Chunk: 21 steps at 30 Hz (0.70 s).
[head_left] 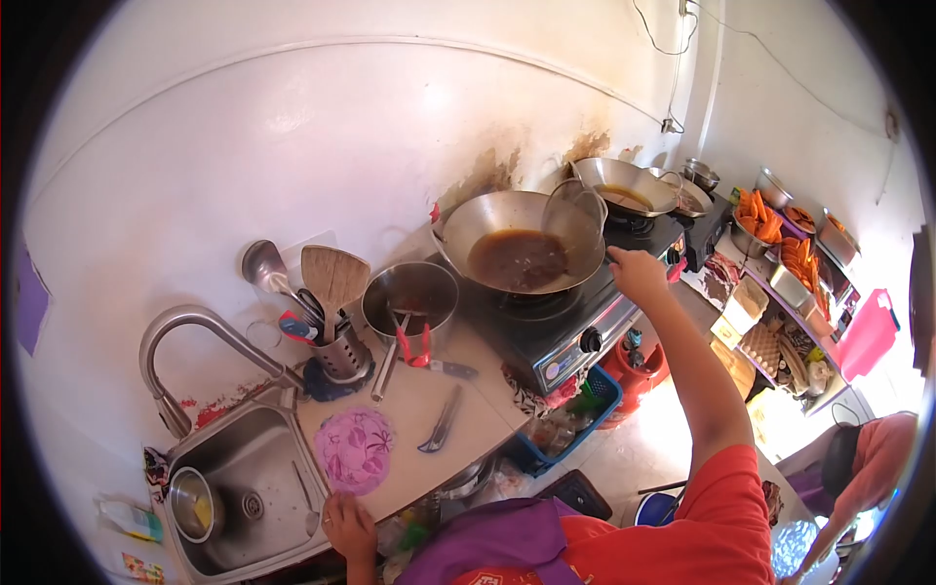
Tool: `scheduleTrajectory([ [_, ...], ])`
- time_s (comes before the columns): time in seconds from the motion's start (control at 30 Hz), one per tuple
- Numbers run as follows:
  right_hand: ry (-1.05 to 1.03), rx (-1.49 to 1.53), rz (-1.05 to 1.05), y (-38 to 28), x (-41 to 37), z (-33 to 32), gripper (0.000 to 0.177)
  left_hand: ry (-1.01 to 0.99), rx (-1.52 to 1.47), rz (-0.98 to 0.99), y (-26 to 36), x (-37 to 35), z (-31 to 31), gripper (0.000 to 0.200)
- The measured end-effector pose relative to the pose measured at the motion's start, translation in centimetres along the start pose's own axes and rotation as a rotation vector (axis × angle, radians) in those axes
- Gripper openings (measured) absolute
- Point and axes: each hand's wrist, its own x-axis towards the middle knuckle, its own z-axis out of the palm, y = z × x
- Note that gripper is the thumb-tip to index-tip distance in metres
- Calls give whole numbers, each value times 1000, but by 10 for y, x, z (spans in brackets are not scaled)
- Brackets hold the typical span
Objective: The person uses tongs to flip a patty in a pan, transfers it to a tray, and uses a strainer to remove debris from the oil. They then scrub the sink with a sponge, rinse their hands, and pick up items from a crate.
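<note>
Gripping a dark handle (612, 258) at the rim of the big steel wok (517, 249) w/ dark brown liquid in it, the person's right hand (639, 275) is closed tight, arm stretched out over the black gas stove (561, 336). A clear see-through jug (577, 210) is tipped over the wok's right edge, just beside that hand. Can't tell if the handle is the jug's or the wok's tbh.

The left hand (349, 526) rests at the front edge of the counter, fingers loose & holding nothing, just below a round pink flowery plate (353, 448). A blue-handled knife (444, 419) lies right of the plate, and red-handled tongs (414, 346) lean by a steel pot (409, 297). A steel utensil holder (338, 359) w/ a wooden spatula stands next to the curved tap (185, 331) over the steel sink (239, 458), small steel bowl (190, 502) inside.

Behind the stove sits a 2nd wok (624, 185), w/ trays of orange food (780, 239) farther right. Another person in pink (877, 448) is bottom right.
</note>
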Motion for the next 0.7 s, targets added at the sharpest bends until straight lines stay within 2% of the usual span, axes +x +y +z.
scheduleTrajectory([
  [0.27,-149,334,-65,-43,-1,15,37,0,-15,8,1,0,-2,30],
  [0.37,-92,462,-158,-47,3,31,39,-2,-16,3,0,-1,-1,31],
  [0.47,-359,762,111,-60,4,19,39,-14,-10,-8,-1,-1,1,31],
  [0.57,-346,902,136,-62,3,14,39,-18,-7,-15,1,0,-2,31],
  [0.67,-272,812,162,-59,3,3,39,-16,-3,-14,1,-1,-2,30],
  [0.7,-160,655,88,-55,4,2,37,-15,-1,-14,0,-1,-1,30],
])
